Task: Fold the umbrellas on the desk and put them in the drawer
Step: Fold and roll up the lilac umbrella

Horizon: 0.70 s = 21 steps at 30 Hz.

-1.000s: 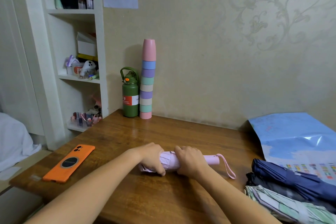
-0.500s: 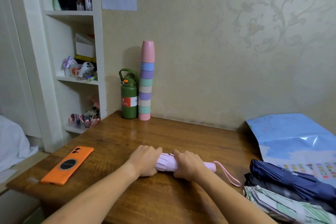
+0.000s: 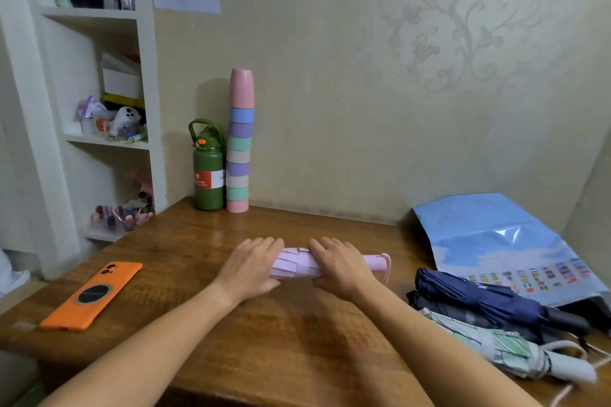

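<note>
Both hands, the left hand [image 3: 249, 269] and right hand [image 3: 340, 269], are pressing flat-fingered on the pink umbrella [image 3: 297, 263] lying mid-desk [image 3: 297, 340], a light, soft-canopied roll probably best gripped around its stiffer middle.

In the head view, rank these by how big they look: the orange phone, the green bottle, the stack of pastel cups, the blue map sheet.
1. Glossy blue map sheet, clearly the largest.
2. Tall stack of pastel plastic cups.
3. Flat orange phone and green flask-style bottle look about alike; the phone lies nearer the camera, so I won't rank them.
</note>
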{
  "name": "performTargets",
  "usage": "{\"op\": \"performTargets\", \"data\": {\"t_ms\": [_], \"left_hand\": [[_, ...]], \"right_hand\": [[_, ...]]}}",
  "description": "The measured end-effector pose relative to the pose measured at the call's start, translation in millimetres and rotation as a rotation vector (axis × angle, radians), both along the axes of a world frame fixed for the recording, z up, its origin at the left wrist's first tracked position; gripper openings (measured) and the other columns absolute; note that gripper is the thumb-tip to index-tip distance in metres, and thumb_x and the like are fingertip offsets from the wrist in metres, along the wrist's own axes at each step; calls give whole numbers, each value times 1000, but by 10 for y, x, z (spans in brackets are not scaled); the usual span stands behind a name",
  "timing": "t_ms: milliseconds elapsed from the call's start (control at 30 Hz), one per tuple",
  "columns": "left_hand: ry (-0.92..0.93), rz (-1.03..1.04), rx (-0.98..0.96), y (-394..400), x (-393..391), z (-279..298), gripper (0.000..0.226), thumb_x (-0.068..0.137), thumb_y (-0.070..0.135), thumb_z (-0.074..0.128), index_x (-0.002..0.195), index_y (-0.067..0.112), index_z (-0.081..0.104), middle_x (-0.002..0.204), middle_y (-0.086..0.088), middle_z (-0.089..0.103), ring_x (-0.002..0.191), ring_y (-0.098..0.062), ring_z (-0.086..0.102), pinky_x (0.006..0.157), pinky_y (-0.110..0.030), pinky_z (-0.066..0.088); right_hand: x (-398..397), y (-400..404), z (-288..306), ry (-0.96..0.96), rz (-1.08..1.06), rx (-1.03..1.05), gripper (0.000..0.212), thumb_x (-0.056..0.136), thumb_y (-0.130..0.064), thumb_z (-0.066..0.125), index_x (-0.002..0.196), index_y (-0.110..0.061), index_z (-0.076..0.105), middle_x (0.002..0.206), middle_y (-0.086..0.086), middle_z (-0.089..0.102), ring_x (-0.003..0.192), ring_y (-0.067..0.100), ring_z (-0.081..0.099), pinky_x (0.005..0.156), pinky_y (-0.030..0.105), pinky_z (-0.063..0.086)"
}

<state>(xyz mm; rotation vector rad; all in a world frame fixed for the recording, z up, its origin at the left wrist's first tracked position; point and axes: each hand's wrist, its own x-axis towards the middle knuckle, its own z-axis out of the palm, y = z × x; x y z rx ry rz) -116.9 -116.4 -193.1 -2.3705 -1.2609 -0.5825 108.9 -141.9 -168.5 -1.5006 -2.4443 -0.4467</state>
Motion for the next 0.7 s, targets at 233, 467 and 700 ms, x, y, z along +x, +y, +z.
{"op": "performTargets", "data": {"t_ms": [233, 467, 700], "left_hand": [[-86, -214, 244, -154, 918, 321, 73, 60, 44, 87, 119, 15, 55, 99, -2, 64, 87, -24, 61, 84, -40, 47], [-66, -504, 206, -625, 2020, 157, 62, 74, 58, 61, 119, 16, 55, 98, 1, 57, 86, -21, 54, 87, -38, 39], [-88, -395, -84, -1189, 2773, -209, 64, 75, 55, 55, 121, 13, 69, 121, -7, 64, 111, -27, 64, 105, -46, 33]], "right_hand": [[868, -497, 478, -7, -143, 96, 50, 79, -44, 78, 116, -20, 54, 115, 3, 63, 104, 27, 59, 76, 33, 30], [1966, -1321, 210, -38, -378, 100, 61, 68, -67, 74, 110, -26, 56, 100, -3, 58, 92, 25, 61, 73, 38, 40], [2514, -1936, -274, 186, -622, -95, 94, 80, -79, 40, 161, -36, 18, 166, 1, 20, 153, 25, 20, 121, 43, 19]]}}
